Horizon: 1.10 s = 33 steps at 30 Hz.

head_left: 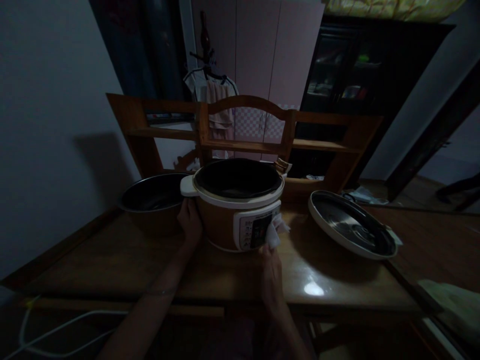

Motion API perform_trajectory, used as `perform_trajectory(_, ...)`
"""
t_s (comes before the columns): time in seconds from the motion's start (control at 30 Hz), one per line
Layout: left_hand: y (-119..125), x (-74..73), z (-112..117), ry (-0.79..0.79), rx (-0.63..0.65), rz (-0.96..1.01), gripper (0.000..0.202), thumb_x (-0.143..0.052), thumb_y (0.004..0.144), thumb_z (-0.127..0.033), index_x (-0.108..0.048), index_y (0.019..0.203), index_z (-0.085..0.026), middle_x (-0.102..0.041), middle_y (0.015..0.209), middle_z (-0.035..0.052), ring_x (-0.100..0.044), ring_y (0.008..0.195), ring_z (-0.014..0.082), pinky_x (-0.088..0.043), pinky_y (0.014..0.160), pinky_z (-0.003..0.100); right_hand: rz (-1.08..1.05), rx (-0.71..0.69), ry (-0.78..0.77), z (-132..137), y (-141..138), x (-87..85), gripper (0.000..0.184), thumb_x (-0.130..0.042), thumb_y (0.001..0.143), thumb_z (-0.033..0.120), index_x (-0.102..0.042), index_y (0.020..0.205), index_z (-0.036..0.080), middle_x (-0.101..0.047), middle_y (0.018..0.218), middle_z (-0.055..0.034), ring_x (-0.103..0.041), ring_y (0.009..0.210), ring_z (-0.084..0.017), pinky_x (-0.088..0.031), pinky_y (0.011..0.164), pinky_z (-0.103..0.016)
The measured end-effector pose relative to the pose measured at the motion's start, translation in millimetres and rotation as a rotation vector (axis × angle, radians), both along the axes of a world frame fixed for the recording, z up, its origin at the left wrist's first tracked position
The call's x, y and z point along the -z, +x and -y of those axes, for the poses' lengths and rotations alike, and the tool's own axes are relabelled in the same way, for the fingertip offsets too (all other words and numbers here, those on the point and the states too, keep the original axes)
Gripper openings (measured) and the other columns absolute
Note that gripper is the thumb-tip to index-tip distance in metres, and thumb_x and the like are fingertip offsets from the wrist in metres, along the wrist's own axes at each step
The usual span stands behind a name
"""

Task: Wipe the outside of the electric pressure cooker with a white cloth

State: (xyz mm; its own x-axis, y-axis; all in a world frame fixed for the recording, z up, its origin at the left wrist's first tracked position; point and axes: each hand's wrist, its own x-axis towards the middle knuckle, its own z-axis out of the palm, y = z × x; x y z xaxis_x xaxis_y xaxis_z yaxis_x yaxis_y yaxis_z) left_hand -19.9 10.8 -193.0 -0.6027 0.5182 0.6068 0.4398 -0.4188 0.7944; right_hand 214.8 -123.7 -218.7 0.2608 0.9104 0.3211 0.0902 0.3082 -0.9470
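An electric pressure cooker with a pale rim and a brownish body stands without its lid on the table, its dark opening facing up. At its left side, just under the pale side handle, my left hand grips it; some fingers are hidden. My right hand is closed on a white tissue, which lies against the right part of the control panel. Left of the cooker sits a dark inner pot. The round lid rests underside up on the right.
A wooden table carries everything, with a wooden shelf rack along its back. White cables hang near the front left. Pale fabric lies at the lower right. Part of a person's leg shows at the far right.
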Motion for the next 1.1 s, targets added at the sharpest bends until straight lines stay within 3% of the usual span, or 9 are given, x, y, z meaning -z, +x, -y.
perform_trajectory(0.07,-0.1,-0.3,0.3,-0.001,0.004,-0.004,0.036,-0.04,0.102,-0.043,-0.064,0.09,-0.018,-0.064,0.085,0.0037,-0.055,0.078,0.0179,-0.04,0.072,0.03,0.01,-0.066,-0.03,6.9,-7.3,2.1,0.06,-0.041,0.103,0.054,-0.045,0.154,0.021,-0.056,0.151,-0.0121,-0.049,0.141,-0.027,-0.032,0.121,-0.05)
perform_trajectory(0.13,0.0,-0.9,0.6,-0.001,0.004,-0.004,0.037,-0.04,0.102,-0.044,-0.064,0.091,-0.018,-0.064,0.085,0.0036,-0.055,0.079,0.018,-0.04,0.073,0.03,0.038,-0.116,-0.025,13.1,-12.3,4.8,0.063,-0.038,0.104,0.053,-0.033,0.16,0.023,-0.036,0.166,-0.0094,-0.027,0.156,-0.025,-0.017,0.127,-0.053)
perform_trajectory(0.27,0.4,-2.0,1.5,-0.007,0.007,0.002,0.037,-0.04,0.102,-0.044,-0.064,0.089,-0.018,-0.063,0.083,0.0033,-0.054,0.077,0.0179,-0.04,0.072,0.03,0.114,-0.159,0.014,15.4,-19.4,8.2,0.064,-0.036,0.106,0.049,-0.017,0.164,0.028,-0.004,0.174,-0.0027,0.004,0.16,-0.024,-0.002,0.129,-0.055)
perform_trajectory(0.4,1.4,-2.1,2.3,0.003,0.027,0.006,0.037,-0.04,0.103,-0.043,-0.065,0.093,-0.018,-0.066,0.087,0.0042,-0.056,0.079,0.0178,-0.042,0.075,0.03,0.134,-0.123,0.027,6.6,-22.5,12.0,0.068,-0.037,0.105,0.051,-0.012,0.164,0.027,0.002,0.174,-0.0037,0.005,0.16,-0.025,-0.006,0.129,-0.056)
perform_trajectory(0.57,1.2,-0.5,1.0,0.017,0.033,0.019,0.035,-0.041,0.103,-0.041,-0.066,0.094,-0.018,-0.068,0.089,0.0045,-0.057,0.08,0.0172,-0.042,0.077,0.029,0.244,-0.089,0.016,0.2,-22.0,12.7,0.078,-0.036,0.103,0.058,-0.006,0.165,0.022,0.01,0.173,-0.0045,0.012,0.159,-0.026,0.002,0.128,-0.059)
perform_trajectory(0.7,0.6,0.8,0.1,0.014,0.055,0.029,0.038,-0.04,0.103,-0.044,-0.067,0.098,-0.018,-0.07,0.094,0.0062,-0.06,0.084,0.0183,-0.044,0.079,0.029,0.281,-0.028,0.093,-1.7,-18.4,-9.1,0.073,-0.029,0.105,0.056,0.0,0.165,0.026,0.014,0.173,-0.0008,0.014,0.159,-0.026,0.0,0.128,-0.059)
perform_trajectory(0.83,1.1,1.5,-0.3,0.011,0.06,0.049,0.04,-0.04,0.103,-0.046,-0.069,0.103,-0.018,-0.071,0.1,0.0087,-0.062,0.089,0.0201,-0.045,0.083,0.03,0.48,-0.015,0.22,-6.5,-20.3,-26.6,0.072,-0.031,0.106,0.053,0.004,0.164,0.028,0.014,0.173,-0.0002,0.016,0.158,-0.03,-0.001,0.127,-0.064)
perform_trajectory(1.0,1.0,1.0,0.1,0.001,0.069,0.076,0.039,-0.042,0.102,-0.046,-0.069,0.103,-0.018,-0.072,0.099,0.009,-0.062,0.087,0.0209,-0.045,0.083,0.031,0.688,-0.074,0.186,3.4,-25.9,-0.5,0.076,-0.041,0.105,0.043,0.007,0.164,0.032,0.008,0.173,-0.0021,0.011,0.158,-0.034,-0.008,0.124,-0.071)
perform_trajectory(1.1,1.2,-0.7,0.6,-0.001,0.076,0.104,0.036,-0.045,0.101,-0.045,-0.069,0.099,-0.019,-0.072,0.097,0.0081,-0.061,0.086,0.0207,-0.044,0.081,0.03,0.717,-0.223,0.171,21.4,-21.9,23.7,0.074,-0.044,0.104,0.04,0.0,0.164,0.036,-0.004,0.173,0.0001,-0.001,0.16,-0.032,-0.014,0.126,-0.066)
